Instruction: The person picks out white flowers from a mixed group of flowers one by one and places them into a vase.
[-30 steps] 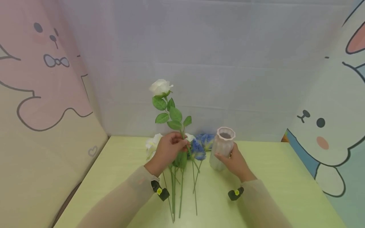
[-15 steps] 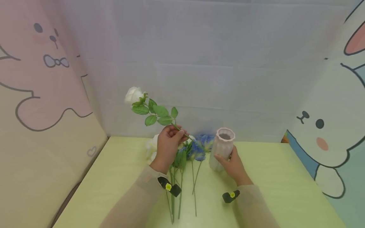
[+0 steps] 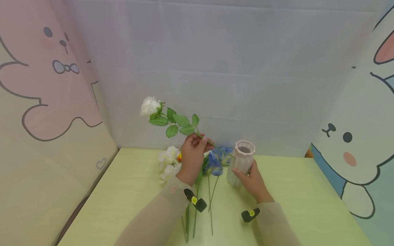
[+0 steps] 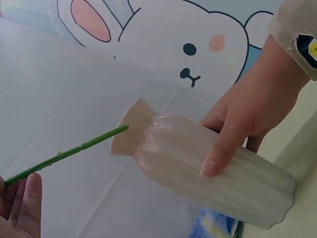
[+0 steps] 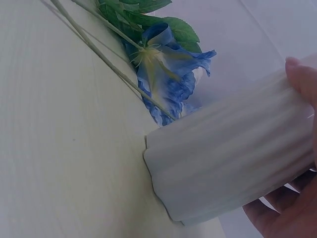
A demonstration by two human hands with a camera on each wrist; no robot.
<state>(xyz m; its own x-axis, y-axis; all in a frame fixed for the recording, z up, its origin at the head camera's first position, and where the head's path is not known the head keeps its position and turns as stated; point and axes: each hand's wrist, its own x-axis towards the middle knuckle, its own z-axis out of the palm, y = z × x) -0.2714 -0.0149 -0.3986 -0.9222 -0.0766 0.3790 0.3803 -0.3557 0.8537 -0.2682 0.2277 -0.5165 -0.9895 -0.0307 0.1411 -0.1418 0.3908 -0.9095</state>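
My left hand point(image 3: 194, 155) pinches the green stem of a white rose point(image 3: 150, 106) above the table. Its bloom points up to the left, and several green leaves point(image 3: 181, 120) grow along the stem. In the left wrist view the cut end of the stem point(image 4: 104, 136) overlaps the neck of a pale pink ribbed vase point(image 4: 198, 163). My right hand point(image 3: 253, 181) grips that vase around its side, thumb toward the front. The vase stands on the table with its scalloped mouth facing up, and no flower shows inside it.
Blue flowers point(image 3: 214, 164) lie on the pale yellow-green table point(image 3: 307, 198) left of the vase, their stems toward me. White flowers point(image 3: 169, 167) lie farther left, partly behind my left arm. A pale curtain point(image 3: 234, 68) hangs behind, and cartoon-printed panels point(image 3: 344, 143) flank the table.
The rose has tipped from near upright to slanting left, its stem end swinging toward the vase. My left hand has moved right. My right hand still holds the vase in place.
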